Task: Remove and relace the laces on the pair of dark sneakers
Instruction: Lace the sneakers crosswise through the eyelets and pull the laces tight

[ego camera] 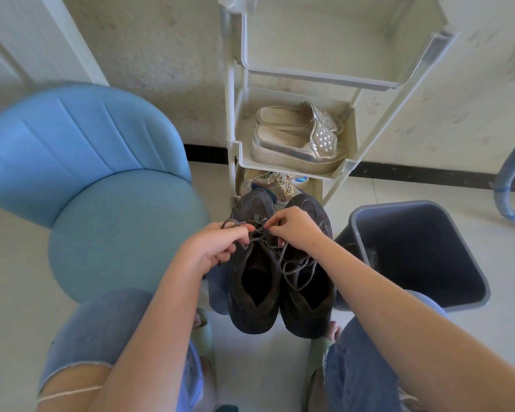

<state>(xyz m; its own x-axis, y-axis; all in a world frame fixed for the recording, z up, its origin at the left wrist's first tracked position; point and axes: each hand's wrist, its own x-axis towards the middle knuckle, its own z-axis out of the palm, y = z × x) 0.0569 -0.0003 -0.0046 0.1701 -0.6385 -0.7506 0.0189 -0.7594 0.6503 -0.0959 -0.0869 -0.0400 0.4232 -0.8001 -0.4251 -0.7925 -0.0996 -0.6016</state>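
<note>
- The dark sneakers stand side by side on the pale floor between the person's knees, toes pointing to the far side.
- The left hand has its fingers curled and pinches the grey lace at the upper eyelets of the left sneaker; a small loop of lace sticks out beyond its fingers.
- The right hand pinches the same lace just beside it, over the tongue.
- Loose lace trails across the opening of the right sneaker.
- A blue chair stands to the left and a dark bin to the right.
- A white rack at the far side holds silver shoes.
</note>
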